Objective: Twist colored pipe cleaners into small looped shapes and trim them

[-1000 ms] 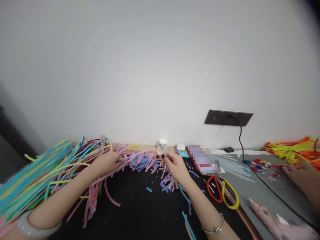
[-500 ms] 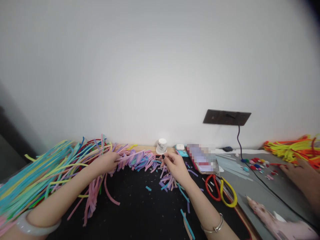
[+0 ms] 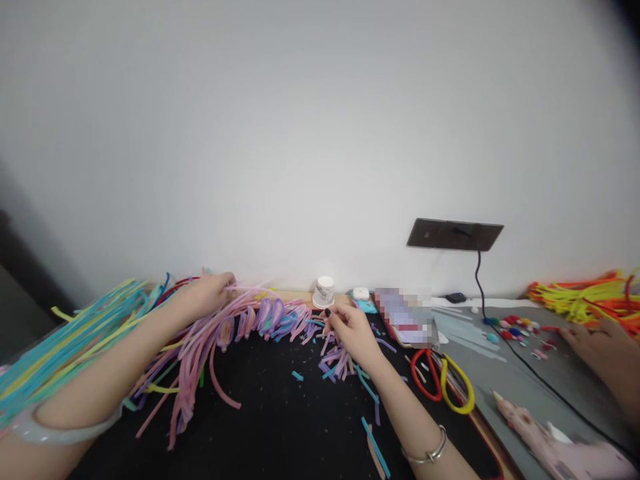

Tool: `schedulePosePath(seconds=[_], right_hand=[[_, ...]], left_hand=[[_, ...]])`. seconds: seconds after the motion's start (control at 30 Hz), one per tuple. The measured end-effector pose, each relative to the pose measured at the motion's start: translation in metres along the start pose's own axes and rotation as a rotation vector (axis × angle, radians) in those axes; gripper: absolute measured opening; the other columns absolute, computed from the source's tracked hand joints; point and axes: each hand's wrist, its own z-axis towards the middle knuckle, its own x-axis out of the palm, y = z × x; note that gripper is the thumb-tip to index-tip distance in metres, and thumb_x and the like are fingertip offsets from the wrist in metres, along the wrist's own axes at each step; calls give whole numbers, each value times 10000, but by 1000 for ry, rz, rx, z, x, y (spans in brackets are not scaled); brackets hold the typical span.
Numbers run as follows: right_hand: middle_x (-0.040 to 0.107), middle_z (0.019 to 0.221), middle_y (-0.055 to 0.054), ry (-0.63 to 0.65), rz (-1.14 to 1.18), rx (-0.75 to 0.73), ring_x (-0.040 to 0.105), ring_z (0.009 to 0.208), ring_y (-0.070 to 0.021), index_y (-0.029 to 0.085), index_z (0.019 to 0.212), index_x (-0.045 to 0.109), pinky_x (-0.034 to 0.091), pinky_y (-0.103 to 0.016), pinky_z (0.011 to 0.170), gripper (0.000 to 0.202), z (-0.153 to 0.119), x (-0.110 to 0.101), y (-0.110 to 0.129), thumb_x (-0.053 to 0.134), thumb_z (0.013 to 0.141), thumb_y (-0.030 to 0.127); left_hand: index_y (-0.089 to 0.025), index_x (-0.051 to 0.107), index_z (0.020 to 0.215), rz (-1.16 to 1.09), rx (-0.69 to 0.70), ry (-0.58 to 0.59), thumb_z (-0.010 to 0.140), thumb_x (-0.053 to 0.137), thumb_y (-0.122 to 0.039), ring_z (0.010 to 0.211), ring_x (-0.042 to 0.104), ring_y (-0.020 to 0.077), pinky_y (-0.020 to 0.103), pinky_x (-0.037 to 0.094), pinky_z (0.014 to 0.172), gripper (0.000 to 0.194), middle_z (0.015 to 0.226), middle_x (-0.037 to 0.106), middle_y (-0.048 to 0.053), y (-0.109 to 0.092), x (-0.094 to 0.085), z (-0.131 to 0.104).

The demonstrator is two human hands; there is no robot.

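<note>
My left hand (image 3: 213, 295) is raised at the back of the pile with its fingers closed on a pink pipe cleaner (image 3: 250, 289). Beneath it spread many loose pink and purple pipe cleaners (image 3: 193, 367), and bent purple loops (image 3: 270, 317) lie just to its right. My right hand (image 3: 353, 331) rests near the white paper cup (image 3: 325, 292), thumb and fingertips pinched together. What sits in that pinch is too small to make out. Short cut pieces of pipe cleaner (image 3: 337, 363) lie beside and below the right hand.
Long pastel pipe cleaners (image 3: 65, 353) cover the left side. Right of the black mat (image 3: 260, 427) are scissors (image 3: 456, 387), a phone (image 3: 403, 320), a black cable (image 3: 530, 373), pompoms (image 3: 515, 330) and a pink glue gun (image 3: 555, 433). Another person's hand (image 3: 600, 350) is at far right.
My left hand has moved up and left, away from the purple loops, drawing a pink pipe cleaner with it. My right hand has stayed almost still.
</note>
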Motion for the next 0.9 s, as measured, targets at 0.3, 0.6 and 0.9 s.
schedulePosePath(seconds=[0.3, 0.6, 0.9], right_hand=[[634, 604, -1, 2, -15, 0, 429, 438, -102, 177, 685, 549, 318, -219, 462, 173, 0, 0, -3, 430, 810, 182], [612, 596, -5, -6, 140, 35, 413, 399, -101, 165, 827, 600, 303, -228, 415, 199, 1, 3, -3, 454, 844, 300], [680, 714, -42, 459, 401, 122, 498, 427, -87, 161, 913, 566, 281, -184, 368, 384, -18, 25, 10, 451, 866, 524]], left_hand=[[-173, 605, 992, 19, -75, -65, 895, 367, -319, 786, 574, 227, 278, 388, 706, 295, 888, 676, 98, 10, -26, 10], [-187, 412, 799, -783, -109, -215, 926, 344, -250, 498, 339, 89, 213, 282, 532, 157, 566, 324, -68, -32, -67, -5], [-168, 463, 769, -1962, -145, 197, 884, 544, -253, 438, 324, 43, 166, 345, 474, 165, 577, 335, -79, -136, 11, -37]])
